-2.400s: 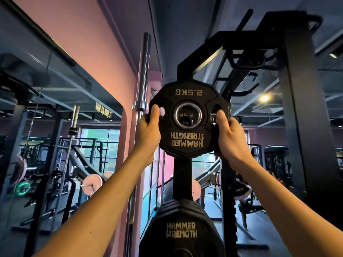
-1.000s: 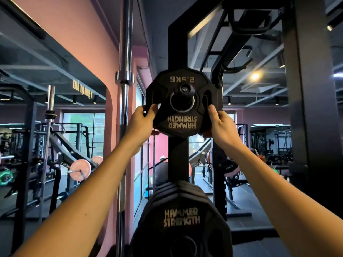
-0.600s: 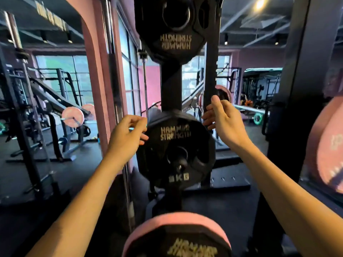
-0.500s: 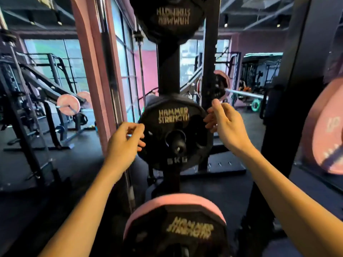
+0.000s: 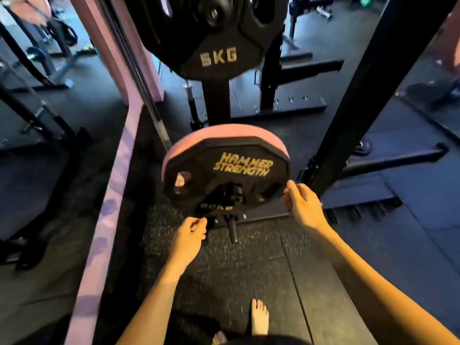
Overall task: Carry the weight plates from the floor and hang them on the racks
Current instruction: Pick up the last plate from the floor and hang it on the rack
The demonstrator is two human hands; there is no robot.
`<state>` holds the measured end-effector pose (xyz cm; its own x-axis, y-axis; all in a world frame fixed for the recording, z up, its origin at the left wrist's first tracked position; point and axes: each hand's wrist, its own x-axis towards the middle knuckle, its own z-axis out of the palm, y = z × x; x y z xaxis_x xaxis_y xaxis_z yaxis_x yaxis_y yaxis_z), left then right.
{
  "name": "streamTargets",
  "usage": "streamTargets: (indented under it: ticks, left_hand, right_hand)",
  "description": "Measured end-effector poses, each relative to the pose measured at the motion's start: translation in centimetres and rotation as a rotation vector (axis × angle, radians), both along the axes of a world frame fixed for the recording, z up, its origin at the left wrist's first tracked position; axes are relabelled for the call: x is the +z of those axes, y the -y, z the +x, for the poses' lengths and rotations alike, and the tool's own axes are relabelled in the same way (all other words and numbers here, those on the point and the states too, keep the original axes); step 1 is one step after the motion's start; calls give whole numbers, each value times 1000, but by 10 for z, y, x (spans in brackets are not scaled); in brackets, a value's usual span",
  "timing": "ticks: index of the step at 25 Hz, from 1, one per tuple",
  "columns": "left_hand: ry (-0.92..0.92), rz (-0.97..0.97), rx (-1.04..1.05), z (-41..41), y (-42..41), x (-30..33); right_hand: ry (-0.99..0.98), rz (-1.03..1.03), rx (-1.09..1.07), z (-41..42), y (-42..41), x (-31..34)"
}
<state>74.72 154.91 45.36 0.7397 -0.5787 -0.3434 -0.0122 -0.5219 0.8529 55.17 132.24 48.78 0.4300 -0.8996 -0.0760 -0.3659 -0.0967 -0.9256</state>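
Observation:
A black 5 kg plate [image 5: 216, 36] hangs on the black rack post [image 5: 216, 100] at the top of the view. Below it on a lower peg hangs a larger black plate [image 5: 226, 170] with yellow lettering, and a pink plate [image 5: 224, 131] sits behind it. My left hand [image 5: 188, 239] hovers just below this plate's lower left edge with loosely curled fingers and holds nothing. My right hand [image 5: 302, 205] is beside the plate's lower right edge, fingers relaxed, empty. A bare short peg [image 5: 233, 229] sticks out under the plates.
A pink wall base [image 5: 107, 195] and a mirror run along the left. A steel barbell [image 5: 149, 103] leans by the wall. A black upright [image 5: 366, 100] stands to the right. My bare foot [image 5: 258, 317] is on the speckled rubber floor [image 5: 236, 270].
Both hands let go of the 2.5 kg plate, left hanging on the top peg. The view tilted down along the rack, and both hands dropped to the lowest plates.

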Motion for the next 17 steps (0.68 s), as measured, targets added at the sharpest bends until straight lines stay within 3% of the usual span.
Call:
streamTargets:
  ticks: [5, 9, 12, 17]
  left_hand:
    - [-237, 378, -83, -41, -40, -82]
    - [-407, 609, -143, -69, -72, -112]
    - [-407, 787, -314, -70, -86, -122]
    - [-259, 954, -699, -64, -62, -135]
  right_hand:
    - [-145, 386, -70, -64, -38, -94]
    - [-336, 659, -47, -118, -83, -149]
    - [-505, 700, -53, -157, -122, -168]
    - [-446, 819, -367, -219, -193, -165]
